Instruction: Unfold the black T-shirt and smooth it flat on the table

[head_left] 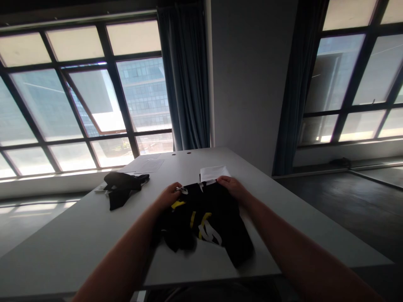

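Note:
A black garment [220, 209] with yellow and white print lies partly spread on the table in front of me; whether it is a shirt or shorts I cannot tell. Its far left edge is pinched by my left hand [170, 195], beside a small white patch. My right hand [233, 187] grips the far right edge, fingers closed on the cloth. Toward me, two dark parts of the garment hang or lie apart. Just beyond my right hand lies a white sheet [214, 172], its near edge touching or overlapped by the cloth.
The white table [94, 247] stretches away from me. On its left side lies a crumpled black cloth item [122, 186]. Sheets of paper [150, 165] rest farther back. Beyond stand a pillar [248, 84], a blue curtain [185, 79] and windows, one tilted open.

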A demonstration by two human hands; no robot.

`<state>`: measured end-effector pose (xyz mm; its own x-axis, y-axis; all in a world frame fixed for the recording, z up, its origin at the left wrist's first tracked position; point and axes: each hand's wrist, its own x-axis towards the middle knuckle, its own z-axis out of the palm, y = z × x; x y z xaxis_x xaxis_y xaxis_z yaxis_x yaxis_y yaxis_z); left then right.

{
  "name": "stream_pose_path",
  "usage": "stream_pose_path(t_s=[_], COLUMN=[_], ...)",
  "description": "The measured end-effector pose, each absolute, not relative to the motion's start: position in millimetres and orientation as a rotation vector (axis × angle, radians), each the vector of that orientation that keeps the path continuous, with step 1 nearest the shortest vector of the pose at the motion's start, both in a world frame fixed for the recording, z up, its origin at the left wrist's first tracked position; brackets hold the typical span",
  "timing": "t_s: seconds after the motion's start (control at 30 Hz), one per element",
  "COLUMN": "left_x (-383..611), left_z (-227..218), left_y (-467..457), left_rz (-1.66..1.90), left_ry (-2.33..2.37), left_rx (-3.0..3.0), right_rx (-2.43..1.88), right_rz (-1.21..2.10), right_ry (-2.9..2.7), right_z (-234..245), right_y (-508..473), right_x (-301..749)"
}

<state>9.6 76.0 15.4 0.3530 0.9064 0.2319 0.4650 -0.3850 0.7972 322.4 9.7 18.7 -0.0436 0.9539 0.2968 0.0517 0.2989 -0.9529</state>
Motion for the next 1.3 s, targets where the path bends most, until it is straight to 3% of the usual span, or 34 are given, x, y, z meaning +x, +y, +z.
stream_pose_path(t_s=[0.13, 0.27, 0.33, 0.43, 0.67, 0.9, 1.03, 1.3], left_x=[14, 34, 46, 58, 53, 32, 27, 39], left_z=[14, 22, 20, 10, -9, -5, -1, 19], left_y=[69, 37, 22, 11, 31, 57, 58, 38], left_rz=[0.883, 0.417, 0.25, 0.173, 0.118, 0.132, 0.243, 0.798], left_ry=[1.324, 0.918, 0.891, 1.234, 1.839, 1.666, 1.667, 1.722], left_rx=[2.588, 2.791, 2.849, 2.892, 2.689, 2.669, 2.665, 2.62], right_rx=[-1.214, -1.024, -0.895, -0.8, -1.011, -1.286, -1.304, -1.142], right_rz=[0.239, -0.061, -0.037, 0.154, 0.357, 0.324, 0.305, 0.28], right_ry=[-1.541, -1.806, -1.989, -2.247, -2.62, -2.573, -2.552, -2.491], right_z=[8, 13, 16, 14, -11, -7, -9, -7], right_y=[24, 11, -1, -15, -16, -19, -18, -13], right_x=[324, 316, 304, 282, 262, 265, 261, 265])
